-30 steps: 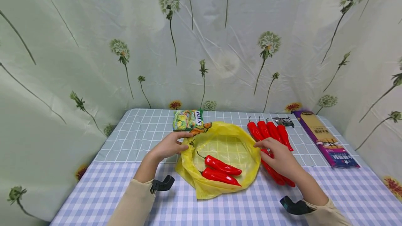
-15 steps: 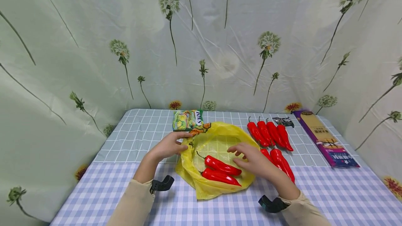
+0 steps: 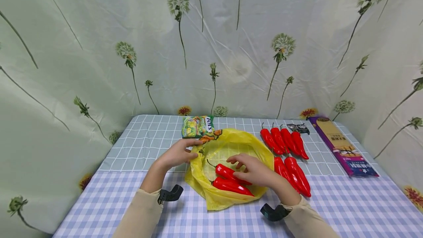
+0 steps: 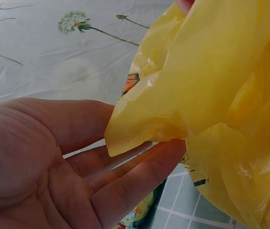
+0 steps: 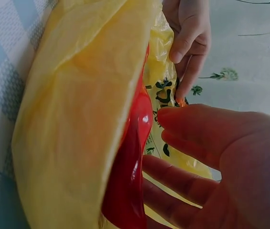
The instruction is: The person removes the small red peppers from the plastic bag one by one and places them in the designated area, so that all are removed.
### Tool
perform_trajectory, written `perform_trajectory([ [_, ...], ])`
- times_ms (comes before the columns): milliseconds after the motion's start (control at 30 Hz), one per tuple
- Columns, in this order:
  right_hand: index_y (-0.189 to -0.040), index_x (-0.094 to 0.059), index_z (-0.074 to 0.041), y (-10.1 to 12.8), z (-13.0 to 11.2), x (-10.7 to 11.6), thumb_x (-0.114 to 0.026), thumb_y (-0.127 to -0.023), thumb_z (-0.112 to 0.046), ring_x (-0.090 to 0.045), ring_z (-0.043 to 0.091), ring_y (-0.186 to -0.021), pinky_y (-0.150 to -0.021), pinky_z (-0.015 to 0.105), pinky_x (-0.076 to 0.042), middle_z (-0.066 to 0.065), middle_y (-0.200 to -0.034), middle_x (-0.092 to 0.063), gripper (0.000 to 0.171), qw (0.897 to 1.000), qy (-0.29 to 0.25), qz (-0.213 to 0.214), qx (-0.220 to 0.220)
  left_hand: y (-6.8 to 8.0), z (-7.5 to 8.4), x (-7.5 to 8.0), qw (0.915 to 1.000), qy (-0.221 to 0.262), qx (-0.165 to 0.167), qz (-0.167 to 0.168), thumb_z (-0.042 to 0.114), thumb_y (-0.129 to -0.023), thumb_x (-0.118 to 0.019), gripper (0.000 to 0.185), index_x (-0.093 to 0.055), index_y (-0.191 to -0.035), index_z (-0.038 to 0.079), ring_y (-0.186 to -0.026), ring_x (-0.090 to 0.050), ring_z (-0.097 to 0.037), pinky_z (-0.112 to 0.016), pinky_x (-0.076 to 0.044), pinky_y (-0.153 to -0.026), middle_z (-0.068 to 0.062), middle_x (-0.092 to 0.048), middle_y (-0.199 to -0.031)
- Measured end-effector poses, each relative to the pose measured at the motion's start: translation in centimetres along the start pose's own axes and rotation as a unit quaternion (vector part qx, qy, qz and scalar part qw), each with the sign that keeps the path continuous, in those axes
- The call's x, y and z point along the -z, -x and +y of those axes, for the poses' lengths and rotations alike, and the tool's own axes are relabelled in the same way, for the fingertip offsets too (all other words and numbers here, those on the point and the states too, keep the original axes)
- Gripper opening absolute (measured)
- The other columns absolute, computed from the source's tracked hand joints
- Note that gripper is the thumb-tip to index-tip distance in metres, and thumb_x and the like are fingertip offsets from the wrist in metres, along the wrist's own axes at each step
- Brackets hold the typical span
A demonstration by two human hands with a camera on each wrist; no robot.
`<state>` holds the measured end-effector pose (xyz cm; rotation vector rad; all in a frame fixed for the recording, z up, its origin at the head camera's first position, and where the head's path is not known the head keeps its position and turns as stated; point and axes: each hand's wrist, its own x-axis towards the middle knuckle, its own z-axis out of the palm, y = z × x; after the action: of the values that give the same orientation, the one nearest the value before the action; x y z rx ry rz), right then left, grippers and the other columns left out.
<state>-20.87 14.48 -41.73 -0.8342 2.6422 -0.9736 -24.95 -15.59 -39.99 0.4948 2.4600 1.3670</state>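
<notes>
Yellow plastic bag (image 3: 231, 153) lying open at mid-surface (image 3: 132, 201), two glossy red chili peppers (image 3: 231, 181) inside. Left hand (image 3: 180, 153) pinching bag's left rim. Right hand (image 3: 256, 172) inside bag's mouth, fingers loosely spread over peppers, gripping nothing. More red peppers (image 3: 285, 140) just right of bag.

The mouth of the yellow plastic bag (image 3: 231, 146) lies open upward, and its far half is bare, giving room above the two red peppers (image 3: 231, 180) inside. The left hand (image 3: 178, 153) pinches the bag's left rim and the right hand (image 3: 256, 172) fills the near right part. A snack packet (image 3: 197, 126) borders the far rim and loose red peppers (image 3: 285, 140) crowd the right side.
</notes>
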Motion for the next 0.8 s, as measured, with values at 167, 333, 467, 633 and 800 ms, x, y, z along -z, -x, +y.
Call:
perform_trajectory([
  [167, -0.133, -0.059, -0.014, -0.21, 0.02, -0.15, -0.074, -0.089, -0.018, -0.063, 0.02, -0.106, -0.085, 0.038, -0.059, 0.005, -0.125, -0.065, 0.046, 1.0, -0.005, -0.009, -0.01, 0.01, 0.07, 0.07, 1.0, -0.002, 0.0, -0.001, 0.005, -0.093, -0.064, 0.046, -0.057, -0.139, 0.003, -0.091, -0.065, -0.018, -0.03, -0.057, -0.067, -0.02, -0.053, -0.144],
  [333, -0.133, -0.059, -0.014, -0.21, 0.01, -0.17, -0.074, -0.089, -0.018, -0.062, 0.02, -0.106, -0.086, 0.039, -0.058, 0.004, -0.125, -0.065, 0.047, 1.0, -0.009, -0.014, -0.017, 0.05, 0.11, 0.1, 1.0, -0.001, 0.002, 0.001, 0.004, -0.093, -0.063, 0.046, -0.058, -0.138, 0.003, -0.09, -0.064, -0.017, -0.03, -0.057, -0.068, -0.02, -0.054, -0.143],
  [467, -0.133, -0.06, -0.015, -0.17, 0.02, -0.21, -0.074, -0.089, -0.018, -0.061, 0.018, -0.103, -0.085, 0.039, -0.058, 0.003, -0.121, -0.066, 0.046, 1.0, -0.008, -0.019, -0.022, 0.09, -0.01, 0.06, 1.0, 0.0, 0.003, -0.004, 0.005, -0.093, -0.063, 0.046, -0.057, -0.139, 0.004, -0.091, -0.064, -0.017, -0.029, -0.057, -0.069, -0.019, -0.053, -0.144],
  [633, -0.132, -0.062, -0.017, -0.13, 0.11, -0.44, -0.074, -0.089, -0.018, -0.06, 0.017, -0.104, -0.09, 0.043, -0.057, 0.001, -0.118, -0.066, 0.045, 0.999, 0.006, -0.025, -0.028, 0.15, -0.03, 0.08, 1.0, 0.003, 0.005, -0.004, 0.006, -0.093, -0.063, 0.046, -0.058, -0.138, 0.005, -0.088, -0.063, -0.016, -0.029, -0.057, -0.069, -0.019, -0.054, -0.143],
  [800, -0.133, -0.062, -0.018, -0.16, 0.24, -0.58, -0.074, -0.089, -0.017, -0.059, 0.018, -0.105, -0.092, 0.044, -0.056, 0.001, -0.12, -0.066, 0.045, 0.999, 0.004, -0.026, -0.034, 0.18, 0.05, 0.09, 1.0, 0.004, 0.001, -0.006, 0.006, -0.093, -0.064, 0.046, -0.058, -0.138, 0.003, -0.088, -0.063, -0.016, -0.03, -0.057, -0.069, -0.019, -0.055, -0.142],
])
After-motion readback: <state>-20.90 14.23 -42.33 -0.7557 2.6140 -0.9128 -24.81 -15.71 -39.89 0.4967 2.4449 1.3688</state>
